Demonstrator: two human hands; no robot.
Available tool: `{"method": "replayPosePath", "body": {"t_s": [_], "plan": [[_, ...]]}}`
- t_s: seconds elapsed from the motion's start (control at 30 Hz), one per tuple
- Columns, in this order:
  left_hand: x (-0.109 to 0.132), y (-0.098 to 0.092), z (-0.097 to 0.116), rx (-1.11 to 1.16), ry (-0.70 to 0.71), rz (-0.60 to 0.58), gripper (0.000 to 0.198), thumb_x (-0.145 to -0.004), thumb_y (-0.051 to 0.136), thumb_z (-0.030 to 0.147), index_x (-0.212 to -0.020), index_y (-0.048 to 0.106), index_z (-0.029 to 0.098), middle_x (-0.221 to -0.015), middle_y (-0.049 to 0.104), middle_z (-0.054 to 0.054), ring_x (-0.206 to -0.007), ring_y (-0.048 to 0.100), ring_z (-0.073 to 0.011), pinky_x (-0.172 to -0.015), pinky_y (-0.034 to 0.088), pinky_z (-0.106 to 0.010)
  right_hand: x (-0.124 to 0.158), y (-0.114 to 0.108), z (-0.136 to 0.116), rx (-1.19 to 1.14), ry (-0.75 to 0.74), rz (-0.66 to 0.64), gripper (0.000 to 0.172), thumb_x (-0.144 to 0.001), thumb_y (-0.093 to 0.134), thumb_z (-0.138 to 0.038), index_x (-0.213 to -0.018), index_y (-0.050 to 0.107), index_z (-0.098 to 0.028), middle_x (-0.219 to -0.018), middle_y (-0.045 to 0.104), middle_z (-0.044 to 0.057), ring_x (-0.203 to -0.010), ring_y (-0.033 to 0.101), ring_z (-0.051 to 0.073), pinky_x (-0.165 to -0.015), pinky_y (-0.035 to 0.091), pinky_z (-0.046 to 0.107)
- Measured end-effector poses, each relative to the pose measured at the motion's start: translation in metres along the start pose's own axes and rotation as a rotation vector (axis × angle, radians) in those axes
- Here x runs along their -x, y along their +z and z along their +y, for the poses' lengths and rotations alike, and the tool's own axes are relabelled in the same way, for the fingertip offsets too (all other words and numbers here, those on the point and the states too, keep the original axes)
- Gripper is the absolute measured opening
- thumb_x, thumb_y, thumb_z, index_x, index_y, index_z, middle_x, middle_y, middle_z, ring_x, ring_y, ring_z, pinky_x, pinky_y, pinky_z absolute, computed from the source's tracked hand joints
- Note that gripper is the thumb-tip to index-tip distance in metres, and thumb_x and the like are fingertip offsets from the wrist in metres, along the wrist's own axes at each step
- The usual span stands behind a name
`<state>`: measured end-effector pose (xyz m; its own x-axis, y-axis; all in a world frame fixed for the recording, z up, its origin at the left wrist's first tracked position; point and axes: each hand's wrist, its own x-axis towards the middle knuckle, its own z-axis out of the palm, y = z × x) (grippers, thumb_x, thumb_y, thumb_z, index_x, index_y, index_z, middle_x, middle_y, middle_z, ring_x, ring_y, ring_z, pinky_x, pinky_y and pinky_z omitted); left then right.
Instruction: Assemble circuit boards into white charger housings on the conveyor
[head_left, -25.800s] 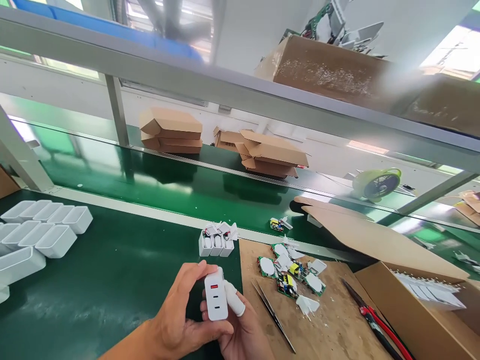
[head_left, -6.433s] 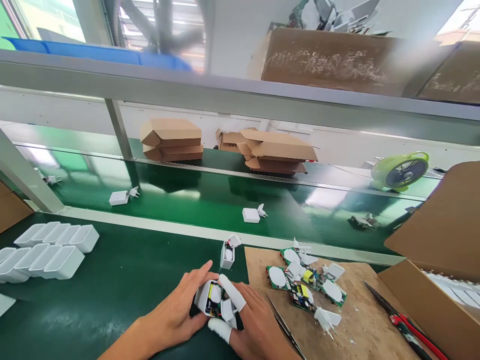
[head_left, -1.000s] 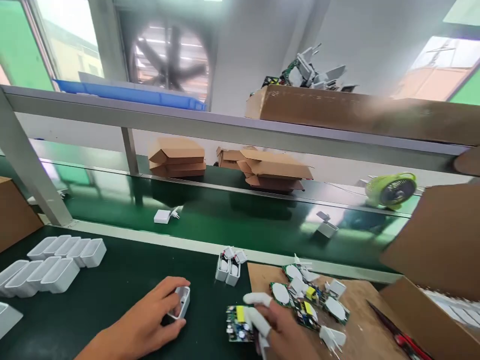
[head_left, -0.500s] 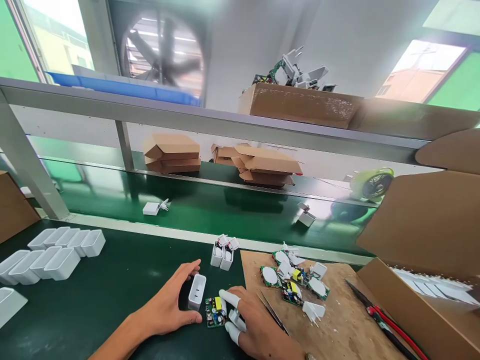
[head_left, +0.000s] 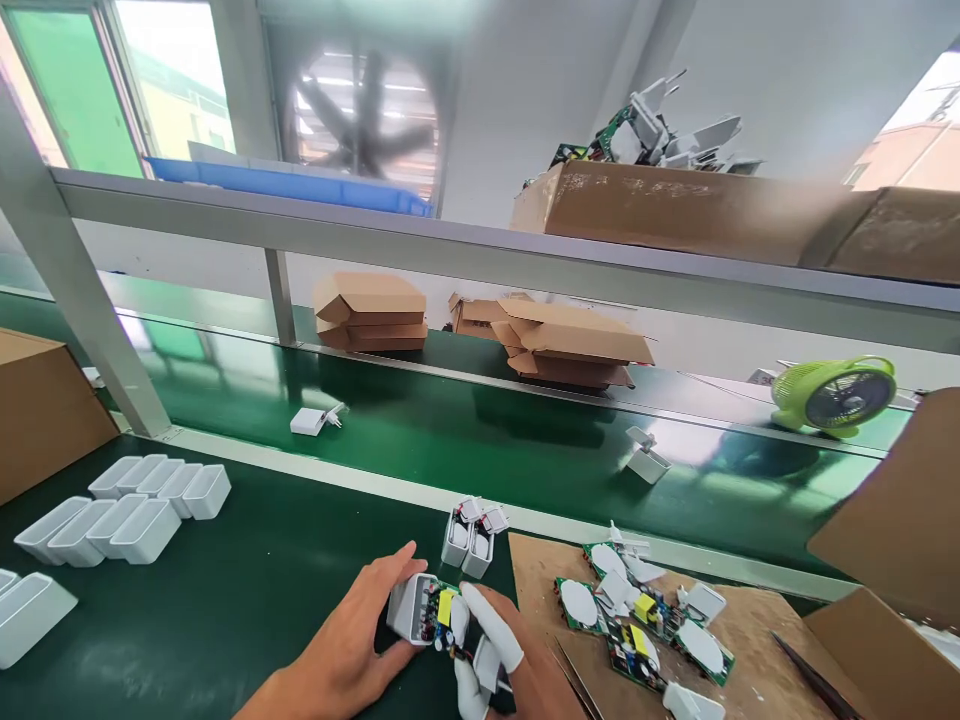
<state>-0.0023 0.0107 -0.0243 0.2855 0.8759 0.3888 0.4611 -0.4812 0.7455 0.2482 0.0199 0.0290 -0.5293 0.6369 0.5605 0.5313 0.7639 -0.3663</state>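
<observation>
My left hand (head_left: 352, 635) is closed round a white plastic case (head_left: 408, 608), thumb and fingers on its sides, with the open end facing right. My right hand (head_left: 502, 650), with white covers on its fingertips, holds a green circuit board (head_left: 442, 612) that has a yellow part on it. The board's left edge meets the mouth of the case; how far it is inside is unclear. A white plug piece (head_left: 489, 664) hangs by the right fingers. Just behind the hands stand two white cases (head_left: 468, 540) with boards and plug parts in them.
White empty cases (head_left: 142, 515) stand in rows at left. Several circuit boards (head_left: 637, 630) and tweezers (head_left: 576, 680) lie on a brown board (head_left: 536, 575) at right. Beyond are a green conveyor (head_left: 450, 430), a metal shelf beam (head_left: 450, 245) and an open carton (head_left: 885, 640).
My left hand has taken hold of the case and tilted it. My right hand has lifted the board to the case's mouth. The view has shifted left.
</observation>
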Motion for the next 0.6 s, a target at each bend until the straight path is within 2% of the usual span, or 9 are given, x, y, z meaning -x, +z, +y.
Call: {"method": "replayPosePath", "body": {"t_s": [0.17,0.33,0.47,0.6], "plan": [[0.0,0.0,-0.001,-0.026,0.02,-0.041,0.086,-0.096,0.059,0.017,-0.165,0.011,0.034,-0.154,0.056,-0.01,-0.142,0.053,-0.0302,-0.117,0.047,-0.053,0.005,0.007,0.002,0.088,-0.076,0.029,0.077,-0.084,0.046,-0.01,-0.159,0.03,-0.016,-0.131,0.069,0.017,-0.109,0.075,0.027,-0.085,0.066,0.033],[-0.002,0.001,0.005,-0.037,0.074,-0.02,0.079,-0.102,0.055,0.023,-0.165,0.009,0.036,-0.149,0.061,-0.009,-0.139,0.055,-0.0287,-0.116,0.048,-0.054,0.002,0.007,-0.004,0.125,-0.062,0.033,0.078,-0.084,0.044,-0.008,-0.16,0.027,-0.012,-0.13,0.07,0.019,-0.111,0.074,0.029,-0.088,0.066,0.037],[-0.002,0.001,0.005,-0.038,0.03,-0.05,0.081,-0.101,0.056,0.022,-0.165,0.009,0.037,-0.151,0.06,-0.009,-0.141,0.054,-0.0291,-0.116,0.048,-0.054,0.001,0.008,-0.011,0.124,-0.039,0.052,0.077,-0.085,0.043,-0.008,-0.16,0.028,-0.013,-0.127,0.07,0.019,-0.107,0.075,0.028,-0.088,0.065,0.038],[0.001,0.0,0.004,-0.014,-0.006,-0.084,0.085,-0.099,0.057,0.017,-0.165,0.006,0.036,-0.155,0.055,-0.01,-0.144,0.05,-0.03,-0.119,0.044,-0.056,-0.005,-0.001,-0.019,0.115,-0.003,-0.031,0.079,-0.085,0.044,-0.007,-0.161,0.022,-0.015,-0.125,0.07,0.019,-0.107,0.074,0.029,-0.087,0.066,0.039]]}}
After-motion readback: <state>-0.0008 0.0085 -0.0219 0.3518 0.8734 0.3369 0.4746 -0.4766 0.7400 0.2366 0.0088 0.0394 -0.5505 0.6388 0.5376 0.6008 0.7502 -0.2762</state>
